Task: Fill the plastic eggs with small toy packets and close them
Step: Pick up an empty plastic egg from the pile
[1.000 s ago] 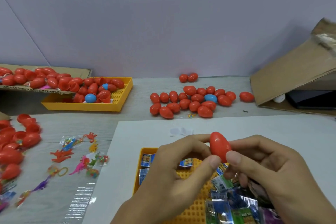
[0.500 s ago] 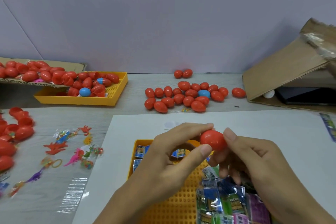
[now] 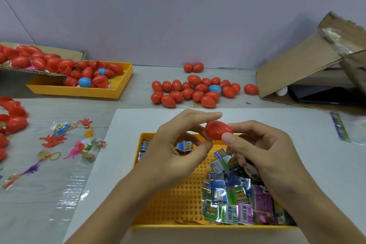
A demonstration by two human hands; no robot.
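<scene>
Now a closed red plastic egg [image 3: 217, 130] is held in the air between two hands, just above the far edge of a yellow tray [image 3: 178, 200]. A second ago it stood upright between the fingertips; it has since been turned to lie on its side, and no seam gap shows, so it looks shut and ready to set aside. The right hand [image 3: 263, 150] pinches it between thumb and curled fingers. The left hand [image 3: 178, 144] touches it only with a thumb tip below and a forefinger above, the other fingers loosely curled, as if letting go. Below the right hand, small toy packets [image 3: 227, 194] lie heaped in the tray's right side. Beyond the tray, a cluster of closed eggs [image 3: 196, 91] lies on the table [image 3: 138, 91], one of them blue. At far left a second yellow tray [image 3: 79, 90] holds open egg halves, and loose rubbery toy figures [image 3: 75, 144] lie on the table nearer by.
</scene>
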